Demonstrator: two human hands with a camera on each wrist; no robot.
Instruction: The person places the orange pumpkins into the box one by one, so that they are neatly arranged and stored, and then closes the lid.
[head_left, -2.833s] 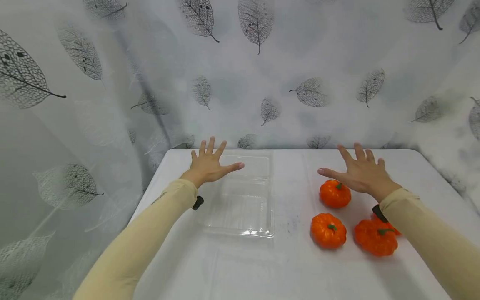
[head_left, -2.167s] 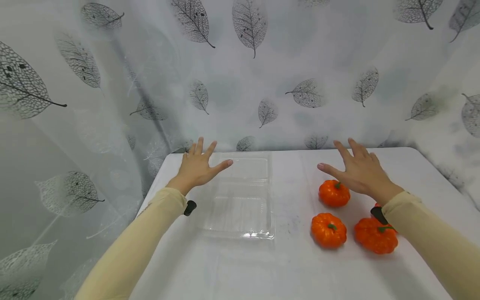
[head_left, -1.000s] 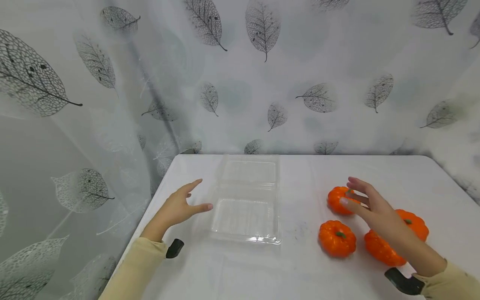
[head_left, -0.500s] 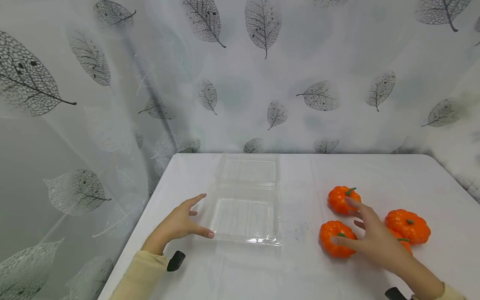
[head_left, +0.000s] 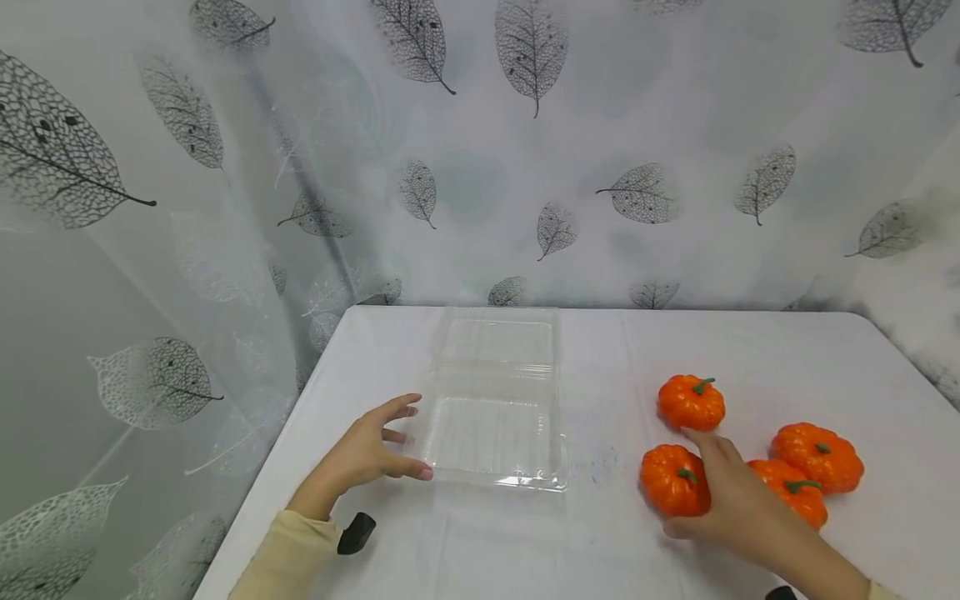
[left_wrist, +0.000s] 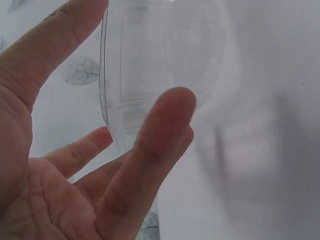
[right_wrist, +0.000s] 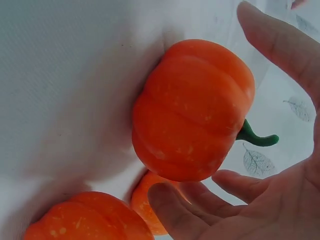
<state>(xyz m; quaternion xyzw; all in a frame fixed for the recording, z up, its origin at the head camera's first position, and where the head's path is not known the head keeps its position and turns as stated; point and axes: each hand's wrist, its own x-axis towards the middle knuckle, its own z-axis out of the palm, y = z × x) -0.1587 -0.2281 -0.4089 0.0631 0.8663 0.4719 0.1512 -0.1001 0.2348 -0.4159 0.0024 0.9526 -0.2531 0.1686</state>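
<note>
A clear plastic clamshell container (head_left: 491,437) lies unfolded on the white table, its two halves one behind the other. My left hand (head_left: 358,457) is at its left edge, fingers spread and loosely bent; whether they touch it I cannot tell. My right hand (head_left: 738,504) is around the right side of the front-left orange toy pumpkin (head_left: 672,481). In the right wrist view, thumb and fingers are spread on either side of that ribbed pumpkin (right_wrist: 195,110) with its green stem, and a gap shows between it and the palm.
Behind stands another orange pumpkin (head_left: 691,402). Two more, a near pumpkin (head_left: 791,490) partly behind my right hand and a farther pumpkin (head_left: 819,457), sit close together on the right. A leaf-printed curtain (head_left: 480,167) hangs beyond the table (head_left: 600,550).
Both hands have come down and back from being raised with spread fingers. The left moved to the container's left edge; the right lowered beside the front-left pumpkin. Pumpkins and container stay put.
</note>
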